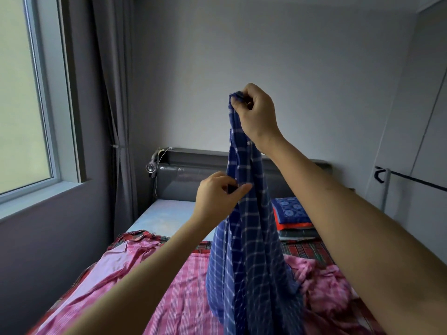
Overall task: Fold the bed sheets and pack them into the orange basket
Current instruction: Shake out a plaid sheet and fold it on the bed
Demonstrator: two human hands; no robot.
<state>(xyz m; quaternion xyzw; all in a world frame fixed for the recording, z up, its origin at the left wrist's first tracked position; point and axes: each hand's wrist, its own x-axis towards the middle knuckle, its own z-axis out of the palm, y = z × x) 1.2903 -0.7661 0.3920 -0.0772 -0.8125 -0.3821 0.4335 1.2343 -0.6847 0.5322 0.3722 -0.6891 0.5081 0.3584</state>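
A blue checked sheet [249, 250] hangs in a long bunch over the bed. My right hand [256, 112] is raised high and grips its top corner. Lower down, my left hand [217, 197] pinches the sheet's left edge between thumb and fingers. Pink striped sheets [179, 296] lie spread and crumpled on the bed under the hanging one. No orange basket is in view.
A stack of folded cloths [292, 218], blue patterned on top, lies at the far right of the bed by the grey headboard [188, 175]. A window [24, 93] and grey curtain [116, 117] are on the left, a white rack [387, 187] on the right.
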